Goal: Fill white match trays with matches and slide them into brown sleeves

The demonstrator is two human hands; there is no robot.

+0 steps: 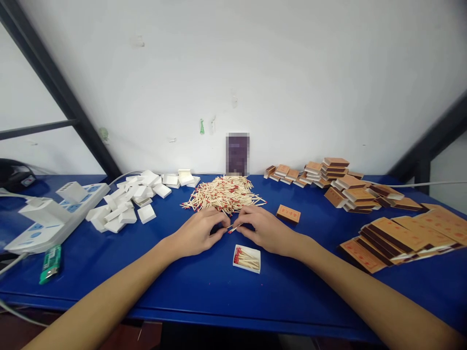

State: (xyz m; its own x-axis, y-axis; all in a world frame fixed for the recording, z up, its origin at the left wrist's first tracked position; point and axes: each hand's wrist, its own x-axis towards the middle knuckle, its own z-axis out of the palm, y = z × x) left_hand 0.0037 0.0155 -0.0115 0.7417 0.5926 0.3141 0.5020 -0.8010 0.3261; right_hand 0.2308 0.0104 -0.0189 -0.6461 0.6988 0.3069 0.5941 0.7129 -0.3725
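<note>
My left hand [200, 230] and my right hand [263, 227] rest on the blue table [204, 287], fingertips meeting just in front of a pile of red-tipped matches [224, 193]. Both hands are closed in a pinch on a few matches [232, 228] held between them. A small white inner tray [247, 258], partly filled with matches, lies right below my hands. A single brown matchbox sleeve [288, 214] lies to the right of my right hand.
White empty trays [126, 201] are heaped at the left, beside a white power strip [54, 214] and a green lighter [50, 264]. Stacks of brown matchboxes [339, 180] and flat sleeves [397, 238] fill the right. A dark blurred object [237, 154] leans on the wall.
</note>
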